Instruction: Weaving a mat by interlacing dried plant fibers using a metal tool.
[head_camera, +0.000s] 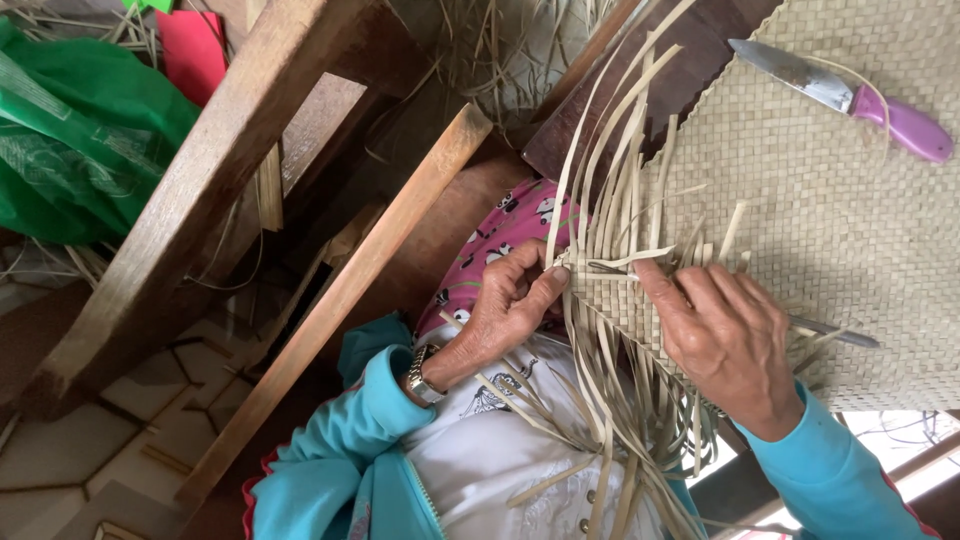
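We see the woven mat spread across the right of the frame over a dark wooden board, carrying a purple-handled knife at upper right. At lower left, pale floor tiles bear a slanting wooden frame.

We see our left hand pinching a pale strip at the edge of the woven mat, our right hand pressing flat on the mat beside it (loose strips trail below). A purple-handled knife lies on the mat, well apart from both hands.
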